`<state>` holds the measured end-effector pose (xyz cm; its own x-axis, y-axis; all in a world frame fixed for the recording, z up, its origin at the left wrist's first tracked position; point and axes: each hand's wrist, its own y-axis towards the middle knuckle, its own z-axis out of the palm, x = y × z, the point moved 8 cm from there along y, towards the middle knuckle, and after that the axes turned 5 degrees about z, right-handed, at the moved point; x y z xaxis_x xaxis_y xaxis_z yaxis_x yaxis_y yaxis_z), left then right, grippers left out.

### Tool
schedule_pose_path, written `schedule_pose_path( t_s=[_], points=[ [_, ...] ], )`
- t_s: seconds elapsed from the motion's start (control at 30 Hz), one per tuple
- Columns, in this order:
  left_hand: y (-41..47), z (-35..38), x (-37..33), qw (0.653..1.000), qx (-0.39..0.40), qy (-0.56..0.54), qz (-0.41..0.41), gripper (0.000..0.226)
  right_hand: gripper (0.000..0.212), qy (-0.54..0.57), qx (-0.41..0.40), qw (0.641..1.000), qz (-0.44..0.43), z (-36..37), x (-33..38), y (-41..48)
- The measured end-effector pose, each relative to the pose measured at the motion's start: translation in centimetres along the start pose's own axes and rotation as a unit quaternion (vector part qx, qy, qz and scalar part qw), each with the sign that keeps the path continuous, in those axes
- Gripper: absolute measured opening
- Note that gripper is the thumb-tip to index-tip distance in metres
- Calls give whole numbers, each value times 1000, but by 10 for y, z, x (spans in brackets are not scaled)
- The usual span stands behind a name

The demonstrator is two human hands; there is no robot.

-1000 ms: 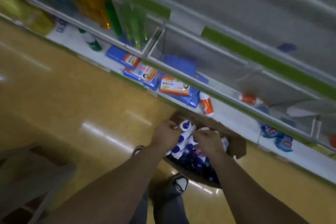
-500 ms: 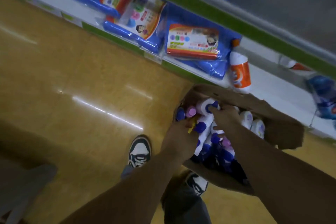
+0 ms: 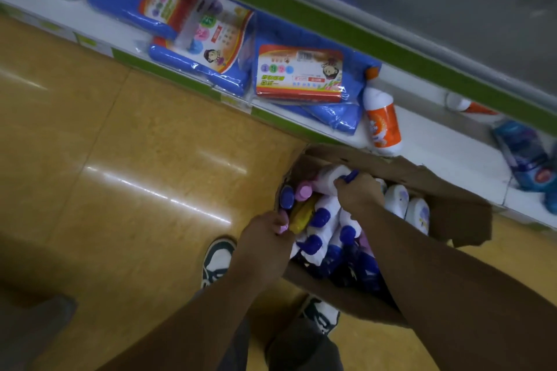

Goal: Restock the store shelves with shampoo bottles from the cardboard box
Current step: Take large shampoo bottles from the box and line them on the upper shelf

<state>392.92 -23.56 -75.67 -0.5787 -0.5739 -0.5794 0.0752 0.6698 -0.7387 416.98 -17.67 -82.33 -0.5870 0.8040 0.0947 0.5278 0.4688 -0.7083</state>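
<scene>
Cardboard box [image 3: 458, 214] sits just beside the bottom shelf [image 3: 437, 141]; right hand [image 3: 358, 194] grips a white bottle [image 3: 328, 179] lying crosswise at the box's far end, nearest the shelf, while left hand [image 3: 265, 239] pinches a pink-capped bottle [image 3: 283, 227] at the near-left rim.

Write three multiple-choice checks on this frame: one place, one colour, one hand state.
1. Where does the cardboard box sit?
A. on the upper shelf
B. on the floor beside the bottom shelf
C. on a cart

2. What colour is the cap of the white bottle in the right hand?
A. blue
B. green
C. red

3. What is the left hand doing?
A. resting flat on the floor
B. holding a blue pack
C. gripping a pink-capped bottle

1 B: it stands by the shoes.
2 A: blue shows at the fingertips.
3 C: its fingers curl round the pink cap.
</scene>
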Motion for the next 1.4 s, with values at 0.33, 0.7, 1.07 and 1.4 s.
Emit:
schedule_pose_path(
  t_s=[0.33, 0.7, 1.07, 1.4],
  points=[
    [-70, -33, -91, 1000, -11, -6, -6, 13, 44, -25, -6, 998, -50, -125, -23, -113],
    [-241, -92, -283, 967, 85, 172, 166, 48, 29, -258, 1, 924, -282, -342, 28, -346],
    [-407, -168, -407, 940, 82, 97, 318, 77, 18, -367, -45, 819, -439, -547, 95, -608],
    [-556, -231, -513, 908, 64, -62, 409, 86, 23, -318, -105, 807, -487, -692, 102, -781]
  ],
)
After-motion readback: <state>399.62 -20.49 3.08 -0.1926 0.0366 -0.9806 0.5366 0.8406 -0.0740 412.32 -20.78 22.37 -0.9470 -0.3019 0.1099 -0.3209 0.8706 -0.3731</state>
